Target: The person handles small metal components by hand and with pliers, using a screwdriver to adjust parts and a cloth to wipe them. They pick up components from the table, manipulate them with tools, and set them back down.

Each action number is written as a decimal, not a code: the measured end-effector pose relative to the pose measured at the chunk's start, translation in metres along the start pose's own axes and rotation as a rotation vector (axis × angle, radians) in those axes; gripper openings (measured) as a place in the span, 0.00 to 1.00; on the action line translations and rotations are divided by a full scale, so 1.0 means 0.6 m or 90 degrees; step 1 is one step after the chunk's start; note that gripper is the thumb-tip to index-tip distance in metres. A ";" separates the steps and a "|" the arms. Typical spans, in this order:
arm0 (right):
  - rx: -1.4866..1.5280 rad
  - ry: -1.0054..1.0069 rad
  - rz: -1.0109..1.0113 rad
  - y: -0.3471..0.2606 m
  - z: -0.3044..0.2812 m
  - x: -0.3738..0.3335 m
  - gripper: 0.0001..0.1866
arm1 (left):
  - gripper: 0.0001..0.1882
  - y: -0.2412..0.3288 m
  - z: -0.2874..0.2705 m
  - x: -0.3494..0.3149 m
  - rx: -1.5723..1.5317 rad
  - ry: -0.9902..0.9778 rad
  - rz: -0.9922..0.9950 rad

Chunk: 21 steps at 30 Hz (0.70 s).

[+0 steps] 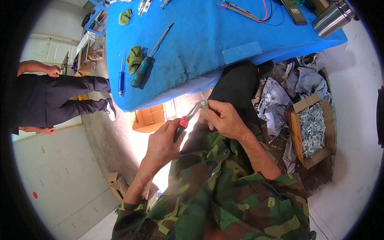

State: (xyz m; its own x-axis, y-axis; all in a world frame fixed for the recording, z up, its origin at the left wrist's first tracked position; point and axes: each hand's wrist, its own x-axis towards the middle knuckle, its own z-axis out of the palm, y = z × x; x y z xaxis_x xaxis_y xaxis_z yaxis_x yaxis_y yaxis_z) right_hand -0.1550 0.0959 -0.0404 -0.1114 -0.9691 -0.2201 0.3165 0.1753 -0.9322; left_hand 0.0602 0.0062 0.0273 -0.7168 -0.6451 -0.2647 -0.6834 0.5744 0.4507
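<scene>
My left hand is closed around the red-and-black handle of what look like pliers. Their metal end points up and right, toward my other hand. Between the thumb and fingers of my right hand is a small grey metal piece, and the tips of the pliers meet it or lie right against it. Its exact kind is too small to make out. Both hands are above my lap, just below the near edge of the blue-covered table.
On the table lie a blue-handled screwdriver, a larger green-handled one, green cloths, test probes and a steel cup. Boxed metal parts stand right. A person stands left; a cardboard box sits below.
</scene>
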 end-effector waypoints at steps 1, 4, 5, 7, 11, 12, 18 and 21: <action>-0.019 -0.009 0.010 0.001 -0.002 0.000 0.15 | 0.21 0.001 -0.002 0.000 0.009 -0.002 -0.001; -0.056 0.003 -0.040 -0.003 -0.001 0.001 0.16 | 0.20 0.008 -0.007 -0.001 0.023 -0.008 0.001; -0.054 0.002 -0.035 -0.004 -0.001 0.001 0.16 | 0.19 0.010 -0.009 -0.002 0.027 -0.023 -0.005; -0.051 -0.001 -0.027 -0.006 -0.003 0.000 0.15 | 0.19 0.013 -0.013 -0.001 0.034 -0.052 -0.015; -0.062 -0.009 -0.017 -0.002 -0.008 0.002 0.15 | 0.18 0.000 -0.009 0.006 0.052 -0.059 0.026; -0.060 -0.009 -0.023 -0.002 -0.007 0.003 0.15 | 0.18 0.001 -0.008 0.004 0.041 -0.054 0.033; -0.044 -0.010 -0.047 -0.002 -0.006 0.002 0.16 | 0.18 0.003 -0.001 -0.002 -0.092 -0.081 -0.001; -0.047 -0.005 -0.057 0.003 -0.007 0.003 0.16 | 0.18 -0.009 0.012 -0.002 -0.092 -0.056 0.006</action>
State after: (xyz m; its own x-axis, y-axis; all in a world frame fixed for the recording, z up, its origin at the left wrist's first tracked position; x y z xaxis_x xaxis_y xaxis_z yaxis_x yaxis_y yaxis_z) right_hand -0.1586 0.0952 -0.0434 -0.1286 -0.9826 -0.1337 0.2353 0.1008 -0.9667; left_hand 0.0636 0.0075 0.0192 -0.7369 -0.5900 -0.3300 -0.6537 0.4976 0.5702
